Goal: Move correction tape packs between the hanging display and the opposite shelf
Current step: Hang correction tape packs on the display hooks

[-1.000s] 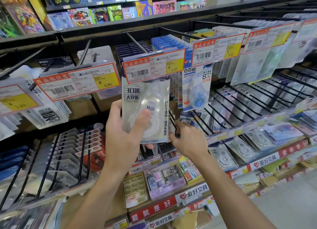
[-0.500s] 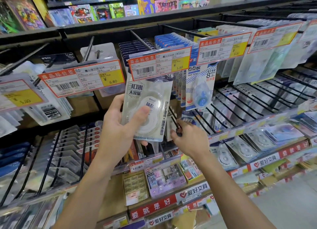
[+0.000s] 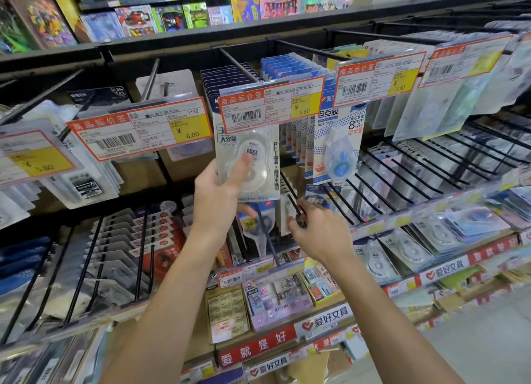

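— At the hanging display, what is my left hand [image 3: 221, 195] doing?
— It grips a clear correction tape pack [image 3: 249, 165], thumb across the blister. The pack has risen since a moment ago; its top now slips behind the 5.80 price tag [image 3: 271, 107].
— And my right hand [image 3: 319, 231]?
— Lower, just beside it — fingertips still pinching the black tip of a peg hook [image 3: 293, 199], as before.

I read "6.80" and "1*12" on the red-edged white and yellow price card [image 3: 140, 127], and "5.80" on the matching card beside it [image 3: 271, 107]. The blue-dotted white blister pack [image 3: 337, 148] says "DOT TAPE" and "8mm". A third red-edged card [image 3: 378, 79] shows "5.50".
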The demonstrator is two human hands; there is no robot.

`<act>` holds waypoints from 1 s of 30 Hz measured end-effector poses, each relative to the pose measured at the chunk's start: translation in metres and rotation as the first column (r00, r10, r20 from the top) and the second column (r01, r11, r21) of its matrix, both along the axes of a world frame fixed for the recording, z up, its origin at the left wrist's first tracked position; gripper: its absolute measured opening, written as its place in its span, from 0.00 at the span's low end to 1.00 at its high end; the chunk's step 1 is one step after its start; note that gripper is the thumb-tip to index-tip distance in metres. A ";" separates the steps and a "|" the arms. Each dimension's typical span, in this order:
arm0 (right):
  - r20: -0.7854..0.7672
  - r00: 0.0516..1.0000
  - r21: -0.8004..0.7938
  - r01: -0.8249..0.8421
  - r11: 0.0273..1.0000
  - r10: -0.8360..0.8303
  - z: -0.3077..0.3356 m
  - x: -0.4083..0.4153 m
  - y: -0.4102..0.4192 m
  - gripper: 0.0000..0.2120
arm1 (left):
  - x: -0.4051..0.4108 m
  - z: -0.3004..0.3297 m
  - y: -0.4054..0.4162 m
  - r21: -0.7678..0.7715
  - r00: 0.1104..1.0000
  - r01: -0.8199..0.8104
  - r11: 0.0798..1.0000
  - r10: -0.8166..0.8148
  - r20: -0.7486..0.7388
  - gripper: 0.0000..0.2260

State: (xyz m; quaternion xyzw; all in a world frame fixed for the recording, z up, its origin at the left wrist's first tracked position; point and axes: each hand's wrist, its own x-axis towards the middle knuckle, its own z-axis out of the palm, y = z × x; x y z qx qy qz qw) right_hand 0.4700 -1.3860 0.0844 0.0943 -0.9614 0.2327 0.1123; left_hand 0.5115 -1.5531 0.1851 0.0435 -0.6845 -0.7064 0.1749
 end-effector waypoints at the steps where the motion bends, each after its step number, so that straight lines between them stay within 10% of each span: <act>1: -0.002 1.000 0.001 0.000 1.000 0.000 0.000 0.000 0.000 0.23 | -0.004 -0.001 0.001 0.017 1.000 0.008 1.000 -0.009 0.017 0.19; 10: -0.032 0.999 -0.011 0.000 1.000 -0.001 -0.004 -0.001 0.001 0.23 | -0.021 -0.005 0.006 0.128 0.990 0.106 0.986 -0.117 0.083 0.30; 25: -0.008 1.000 -0.028 -0.006 1.000 0.005 -0.005 -0.002 0.001 0.23 | -0.027 -0.010 0.024 0.216 0.967 -0.214 0.953 0.175 0.186 0.16; 30: 0.006 1.000 -0.014 -0.014 1.000 0.014 -0.003 -0.001 0.001 0.23 | -0.028 -0.015 0.027 0.057 0.961 -0.221 0.974 0.207 0.186 0.22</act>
